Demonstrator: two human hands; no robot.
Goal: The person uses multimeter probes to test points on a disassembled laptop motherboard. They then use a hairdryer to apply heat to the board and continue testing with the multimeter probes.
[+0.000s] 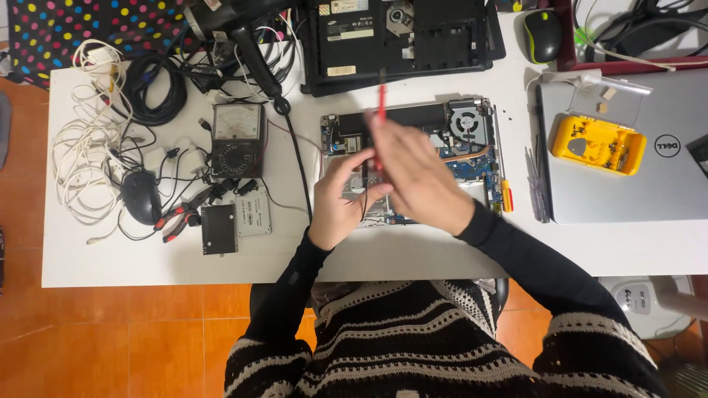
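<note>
1. Two bare hands in view: left hand (341,197), right hand (413,173). No gloves, rings or watch visible; right hand is motion-blurred, so fine detail can't be told.
2. Both forearms in snug black long sleeves (516,247) reaching to the wrists, plain fabric, no print.
3. Small pale mark on the left sleeve near the elbow, too small to read.
4. Over that, a knit sweater (413,339): black with cream horizontal bands, mixed zigzag and dashed stripe patterns.
5. Sweater's wider knit sleeves end around the elbows, same black-and-cream banding.
</note>
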